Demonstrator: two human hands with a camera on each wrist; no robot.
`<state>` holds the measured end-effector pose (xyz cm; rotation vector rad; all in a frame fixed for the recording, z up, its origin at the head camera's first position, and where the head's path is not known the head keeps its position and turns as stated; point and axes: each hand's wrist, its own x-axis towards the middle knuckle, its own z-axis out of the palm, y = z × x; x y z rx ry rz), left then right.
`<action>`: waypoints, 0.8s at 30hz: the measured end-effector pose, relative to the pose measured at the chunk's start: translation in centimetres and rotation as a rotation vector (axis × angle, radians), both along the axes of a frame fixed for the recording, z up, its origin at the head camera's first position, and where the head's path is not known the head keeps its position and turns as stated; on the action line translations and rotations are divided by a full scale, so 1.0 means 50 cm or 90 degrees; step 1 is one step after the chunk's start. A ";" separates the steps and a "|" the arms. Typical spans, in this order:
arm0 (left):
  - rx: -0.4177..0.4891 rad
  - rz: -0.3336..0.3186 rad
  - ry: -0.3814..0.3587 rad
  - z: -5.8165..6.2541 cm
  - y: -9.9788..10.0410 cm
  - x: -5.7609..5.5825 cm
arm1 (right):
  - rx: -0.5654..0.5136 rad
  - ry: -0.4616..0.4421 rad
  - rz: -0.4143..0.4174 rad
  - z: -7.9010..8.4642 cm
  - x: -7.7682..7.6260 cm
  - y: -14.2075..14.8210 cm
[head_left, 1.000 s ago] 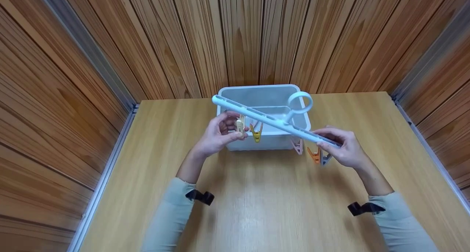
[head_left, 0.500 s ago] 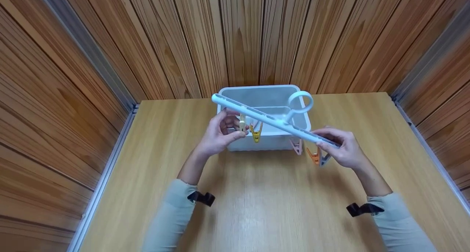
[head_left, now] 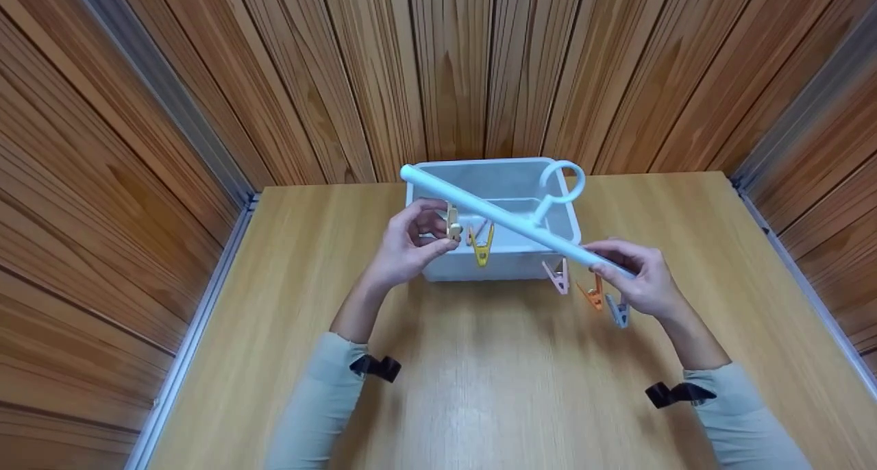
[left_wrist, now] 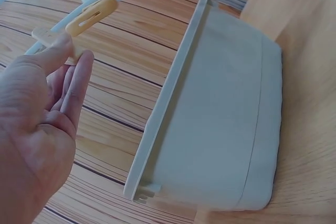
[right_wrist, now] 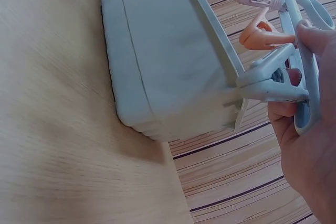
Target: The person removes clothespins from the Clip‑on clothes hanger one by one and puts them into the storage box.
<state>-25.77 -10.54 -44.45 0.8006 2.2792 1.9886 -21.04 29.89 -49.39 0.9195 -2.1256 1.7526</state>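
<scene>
My right hand (head_left: pixel 634 275) grips the lower right end of a light blue hanger bar (head_left: pixel 493 213) with a ring hook (head_left: pixel 581 182). The bar slants up to the left, above a bin. Hanging from it are a yellow clothespin (head_left: pixel 482 245), a pink clothespin (head_left: pixel 558 277), an orange clothespin (head_left: pixel 593 295) and a grey-blue clothespin (head_left: pixel 618 312). Between thumb and fingers, my left hand (head_left: pixel 409 251) pinches a cream clothespin (head_left: pixel 452 222) just under the bar's left part. In the left wrist view, this cream clothespin (left_wrist: pixel 47 37) overlaps the bar, partly hidden by the thumb.
A pale grey bin (head_left: pixel 500 266) stands at the back of the wooden table (head_left: pixel 479 374), near the plank wall (head_left: pixel 452 79). Something pinkish (head_left: pixel 477 231) shows in it behind the yellow clothespin. Metal rails (head_left: pixel 199 333) run along both table sides.
The bar has rolled in the right hand: its slotted side has turned out of the head view and its hanging clothespins have swung. The cream clothespin has turned between the left fingers.
</scene>
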 end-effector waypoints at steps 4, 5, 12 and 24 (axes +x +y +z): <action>-0.017 0.001 0.000 -0.004 -0.003 0.002 | 0.004 -0.004 -0.001 0.001 0.003 0.003; -0.024 0.002 0.002 -0.004 -0.003 0.003 | 0.005 -0.005 -0.003 0.002 0.003 0.005; -0.057 0.027 0.004 -0.008 -0.012 0.004 | -0.015 -0.005 -0.033 0.009 0.003 0.028; -0.092 0.068 -0.043 -0.004 -0.010 -0.016 | -0.002 -0.009 -0.053 0.004 0.007 0.044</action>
